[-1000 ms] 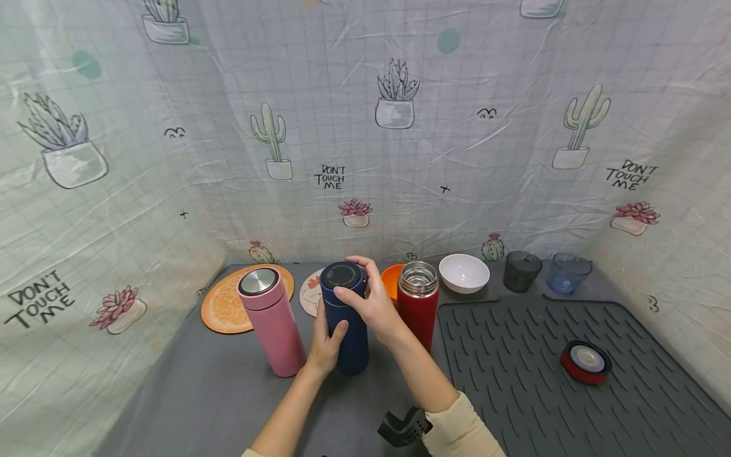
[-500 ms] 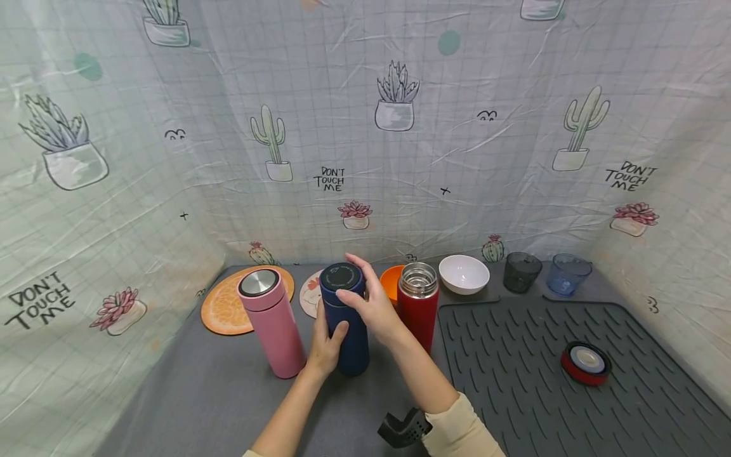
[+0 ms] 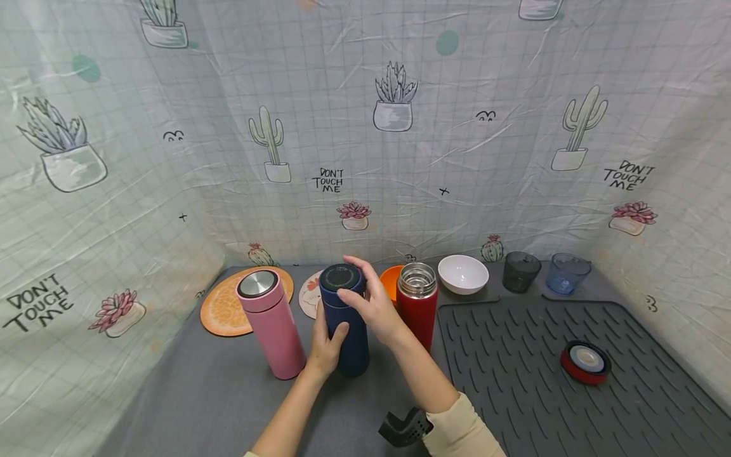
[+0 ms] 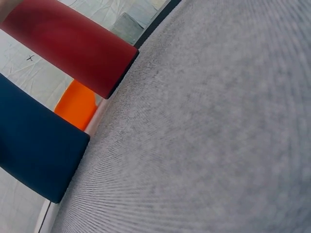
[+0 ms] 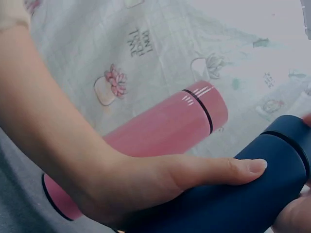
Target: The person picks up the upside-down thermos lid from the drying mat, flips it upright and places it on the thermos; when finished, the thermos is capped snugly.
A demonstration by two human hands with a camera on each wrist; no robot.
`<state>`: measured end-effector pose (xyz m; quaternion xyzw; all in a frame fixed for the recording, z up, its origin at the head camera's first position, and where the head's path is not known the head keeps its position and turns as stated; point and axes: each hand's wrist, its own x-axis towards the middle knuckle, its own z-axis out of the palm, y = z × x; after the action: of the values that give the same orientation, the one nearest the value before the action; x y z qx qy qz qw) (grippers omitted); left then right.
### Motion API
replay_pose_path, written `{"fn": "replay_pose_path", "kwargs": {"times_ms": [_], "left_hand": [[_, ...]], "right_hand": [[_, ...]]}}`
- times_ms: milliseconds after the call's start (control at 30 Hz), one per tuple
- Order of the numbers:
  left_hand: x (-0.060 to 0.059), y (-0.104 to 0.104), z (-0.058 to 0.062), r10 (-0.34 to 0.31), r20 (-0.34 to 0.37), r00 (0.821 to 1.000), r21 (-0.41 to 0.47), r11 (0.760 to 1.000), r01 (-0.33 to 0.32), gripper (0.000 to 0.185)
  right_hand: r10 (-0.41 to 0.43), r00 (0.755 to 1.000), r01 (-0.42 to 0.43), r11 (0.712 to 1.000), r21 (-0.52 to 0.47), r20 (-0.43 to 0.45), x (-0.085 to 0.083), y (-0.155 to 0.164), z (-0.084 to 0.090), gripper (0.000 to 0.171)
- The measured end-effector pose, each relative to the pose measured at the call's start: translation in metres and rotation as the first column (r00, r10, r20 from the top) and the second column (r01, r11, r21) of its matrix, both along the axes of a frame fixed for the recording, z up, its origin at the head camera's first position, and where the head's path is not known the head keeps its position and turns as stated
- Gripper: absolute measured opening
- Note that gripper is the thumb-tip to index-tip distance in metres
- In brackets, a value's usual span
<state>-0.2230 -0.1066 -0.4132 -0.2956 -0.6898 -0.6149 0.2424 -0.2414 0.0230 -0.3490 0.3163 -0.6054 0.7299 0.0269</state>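
Observation:
A dark blue thermos [image 3: 354, 352] stands upright on the grey table in the head view. My left hand [image 3: 324, 349] grips its body, thumb across the near side; the right wrist view shows this thumb [image 5: 250, 167] on the blue wall. My right hand [image 3: 377, 311] holds the thermos's dark lid [image 3: 341, 277] by its rim, thumb on the near side and fingers on the far right. The lid sits on the thermos. Left of it stands a pink thermos [image 3: 278, 336] with a silver-topped lid. On the right, a red thermos [image 3: 418, 317] shows its bare metal mouth.
A red lid [image 3: 586, 363] lies on the dark ribbed mat [image 3: 514, 393] at right. Along the back are an orange-slice placemat [image 3: 223, 311], a round patterned mat [image 3: 309, 295], an orange bowl [image 3: 391, 279], a white bowl [image 3: 464, 275], a dark cup [image 3: 521, 273] and a blue cup [image 3: 567, 275].
My right hand's fingertips have shifted slightly around the lid, the thumb a little to the right. The left hand and all three thermoses stay in place.

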Motion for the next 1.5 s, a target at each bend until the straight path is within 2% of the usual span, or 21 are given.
{"fn": "replay_pose_path", "kwargs": {"times_ms": [133, 233, 367, 467, 533, 600, 667, 733, 900, 1067, 1233, 1433, 1500], "left_hand": [[-0.0001, 0.0000, -0.0004, 0.002, -0.004, 1.000, -0.001, 1.000, -0.002, 0.061], [-0.0002, -0.0001, -0.0005, 0.000, -0.006, 1.000, -0.001, 1.000, 0.000, 0.058], [0.0000, -0.0002, -0.0007, 0.005, -0.003, 1.000, -0.014, 1.000, -0.005, 0.060], [0.0002, -0.0004, -0.0010, 0.002, 0.010, 1.000, -0.013, 1.000, -0.002, 0.059], [0.0003, -0.0006, -0.0011, -0.003, 0.015, 1.000, -0.007, 1.000, 0.003, 0.057], [0.0005, -0.0006, -0.0012, -0.005, 0.016, 1.000, -0.012, 1.000, 0.005, 0.057], [0.0007, -0.0007, -0.0014, -0.002, 0.012, 1.000, -0.019, 1.000, 0.002, 0.059], [0.0006, -0.0005, -0.0011, 0.001, 0.006, 1.000, -0.020, 1.000, -0.001, 0.059], [0.0001, -0.0005, -0.0004, 0.005, 0.000, 1.000, -0.015, 1.000, -0.005, 0.054], [0.0001, -0.0010, -0.0011, -0.002, 0.002, 1.000, -0.010, 1.000, 0.002, 0.056], [0.0001, -0.0007, -0.0009, -0.009, -0.008, 1.000, -0.003, 1.000, 0.009, 0.053], [-0.0004, -0.0006, -0.0006, 0.011, -0.023, 1.000, -0.017, 1.000, -0.011, 0.059], [-0.0007, -0.0007, -0.0004, 0.013, -0.021, 1.000, -0.019, 1.000, -0.014, 0.059]], "right_hand": [[-0.016, 1.000, 0.016, 0.999, 0.043, -0.006, 0.0014, 0.0006, 0.0009, 0.063], [0.021, 1.000, -0.022, 1.000, 0.015, 0.017, 0.0018, 0.0011, 0.0009, 0.061], [-0.020, 1.000, 0.020, 0.999, 0.030, 0.009, 0.0012, 0.0002, 0.0002, 0.066], [0.003, 1.000, -0.004, 0.999, 0.033, 0.014, 0.0015, 0.0006, 0.0006, 0.068], [0.048, 0.999, -0.048, 0.999, 0.009, 0.026, 0.0013, 0.0017, 0.0013, 0.068], [0.024, 0.999, -0.025, 1.000, 0.001, 0.039, 0.0012, 0.0013, 0.0010, 0.066], [-0.030, 0.999, 0.029, 0.999, 0.020, 0.032, 0.0007, 0.0003, -0.0002, 0.069], [-0.048, 0.998, 0.047, 0.999, 0.017, 0.033, 0.0005, -0.0008, -0.0004, 0.072], [0.014, 0.998, -0.012, 0.999, -0.035, 0.063, 0.0007, 0.0003, 0.0014, 0.062], [-0.068, 0.997, 0.068, 0.998, 0.007, 0.042, 0.0027, -0.0013, 0.0016, 0.069], [0.020, 0.998, -0.020, 1.000, -0.006, 0.057, 0.0026, 0.0008, 0.0008, 0.065], [-0.072, 0.997, 0.070, 0.995, 0.065, 0.021, 0.0010, 0.0006, 0.0001, 0.068], [-0.037, 0.999, 0.036, 0.997, 0.073, 0.019, 0.0006, 0.0011, 0.0001, 0.067]]}}
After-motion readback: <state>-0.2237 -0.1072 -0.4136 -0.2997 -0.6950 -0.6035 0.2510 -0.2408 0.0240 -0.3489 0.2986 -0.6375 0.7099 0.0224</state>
